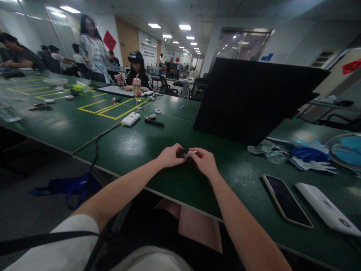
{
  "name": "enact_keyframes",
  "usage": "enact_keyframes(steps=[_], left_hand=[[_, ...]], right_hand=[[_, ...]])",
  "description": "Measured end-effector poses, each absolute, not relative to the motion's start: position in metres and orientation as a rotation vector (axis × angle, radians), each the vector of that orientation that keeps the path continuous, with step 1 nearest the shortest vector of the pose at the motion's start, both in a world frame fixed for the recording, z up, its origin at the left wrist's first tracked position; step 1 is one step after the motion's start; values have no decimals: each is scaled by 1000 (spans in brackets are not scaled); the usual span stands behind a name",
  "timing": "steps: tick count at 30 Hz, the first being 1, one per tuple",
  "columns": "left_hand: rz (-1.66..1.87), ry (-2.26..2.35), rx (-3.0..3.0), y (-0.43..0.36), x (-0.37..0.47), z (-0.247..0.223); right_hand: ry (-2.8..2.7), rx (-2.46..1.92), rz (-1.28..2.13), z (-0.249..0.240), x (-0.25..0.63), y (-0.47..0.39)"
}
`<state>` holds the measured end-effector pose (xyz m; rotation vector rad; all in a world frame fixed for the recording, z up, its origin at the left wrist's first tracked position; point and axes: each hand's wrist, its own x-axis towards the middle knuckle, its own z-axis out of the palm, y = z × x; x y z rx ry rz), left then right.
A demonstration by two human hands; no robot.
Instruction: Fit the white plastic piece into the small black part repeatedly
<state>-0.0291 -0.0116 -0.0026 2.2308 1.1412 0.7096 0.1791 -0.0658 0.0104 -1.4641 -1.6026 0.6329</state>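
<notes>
Near the front edge of the green table (132, 145), my left hand (171, 155) is closed around a small dark object (182, 154) with a round metallic-looking part on it. Opposite it, my right hand (205, 161) pinches a small whitish piece (193, 152) against the right side of the dark object. The two hands are close together, with the dark object between them. Its exact kind is too small to make out, and my fingers cover part of it.
A large black panel (248, 98) stands beyond my right hand. At the right lie a phone (287, 199), a white power bank (327, 207), gloves (310, 155) and a blue fan (346, 148). A white device (131, 119) with a cable lies ahead left. People sit farther back.
</notes>
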Motion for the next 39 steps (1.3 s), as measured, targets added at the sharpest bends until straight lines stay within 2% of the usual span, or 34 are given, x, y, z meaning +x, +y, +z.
enact_keyframes(steps=[13,17,20,26,39], left_hand=[[729,1085,2222,-10,-29,-5],[721,1103,2212,-10,-29,-5],[720,1140,2200,-11,-28,-5],[696,1100,2165,-11,-30,-4],[680,1104,2142,-11,-31,-2]], right_hand=[[-1845,-1455,347,6,178,-62],[-1774,-1478,376,10,176,-63],[-1499,-1511,424,11,188,-62],[-988,-1710,790,0,226,-53],[-932,-1704,828,-2,230,-52]])
